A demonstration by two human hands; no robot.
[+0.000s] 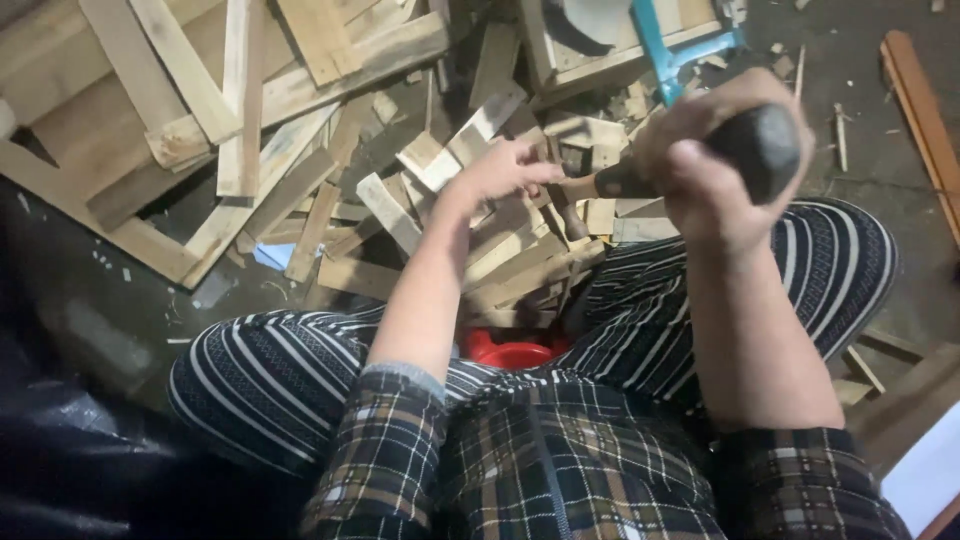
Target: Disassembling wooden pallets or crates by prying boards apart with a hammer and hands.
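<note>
**Seated Work over a Pile of Wood Offcuts: Head View**

Nearest the camera: plaid shirt sleeves (pixel 520 470) pushed up at both forearms, and striped trousers (pixel 270 380) over two spread knees. Between the knees, low in the frame, part of a red plastic object (pixel 510 352), mostly hidden by cloth and wood.

Right hand (pixel 715 165): raised above the right knee, fingers wrapped tight around the thick black grip of a hammer-like tool (pixel 765 145). Darker shaft of that tool running leftward from the fist toward the pile; head of the tool not clearly distinguishable among the timber.

Left hand (pixel 505 170): extended forward over the pile, fingers curled downward and touching the topmost small pieces. Whether a single piece is actually pinched, impossible to tell from this angle.

Directly beneath and beyond both hands: a loose heap of short pale wood offcuts (pixel 500 250), overlapping at many angles, just in front of the knees.

Farther out, upper left: larger nailed slat frames (pixel 200 100) lying flat on a dark floor (pixel 100 300). Upper centre: a wooden crate (pixel 590 55) with a turquoise metal bar (pixel 655 45) crossing it. Far right edge: a long reddish-brown wooden strip (pixel 925 120) on the floor, well apart from the heap.
</note>
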